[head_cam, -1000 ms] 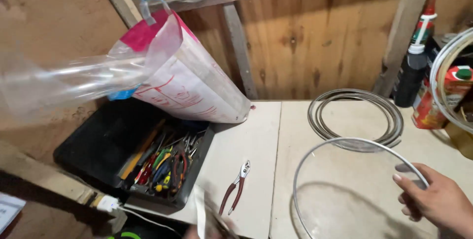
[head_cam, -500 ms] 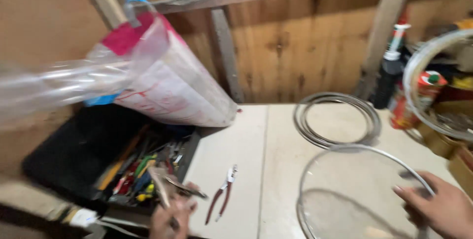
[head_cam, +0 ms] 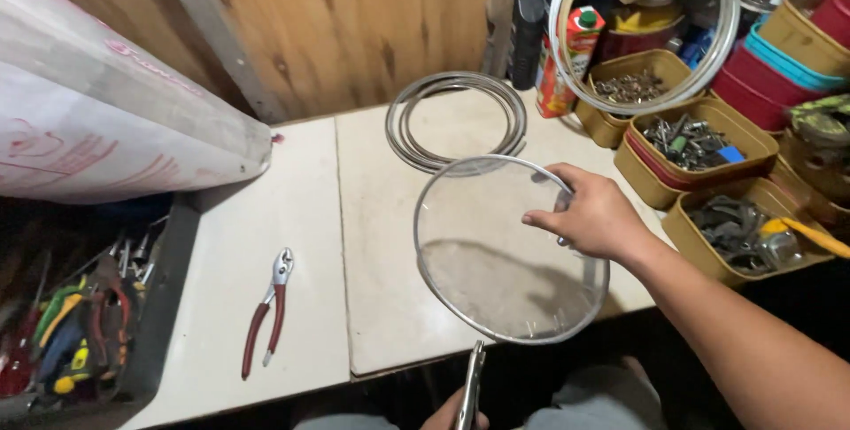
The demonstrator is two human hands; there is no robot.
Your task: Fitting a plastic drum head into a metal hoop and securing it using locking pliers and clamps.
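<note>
At the far left of the frame a tool tray [head_cam: 62, 333] full of coloured handles sits below a pink-printed plastic roll [head_cam: 115, 120], and red-handled pliers [head_cam: 267, 313] lie untouched on the pale desk [head_cam: 230, 244]. At the bottom centre the left hand [head_cam: 452, 416] is seen only in part, closed around a slim metal tool [head_cam: 471, 384] pointed up toward the lower rim of the round mesh sieve [head_cam: 496, 253]. The sieve is held tilted over the desk's front edge, centre-right, in front of a coil of grey wire [head_cam: 456, 120]. The right hand [head_cam: 595, 217] comes in from the lower right, forearm angled up and left, fingers [head_cam: 542, 216] curled over the rim and pinching it. For a clean result, the rim would best be kept steady and the tool brought squarely to the wire edge, clear of the mesh. Tins of hardware [head_cam: 699, 142] stand at the right.
</note>
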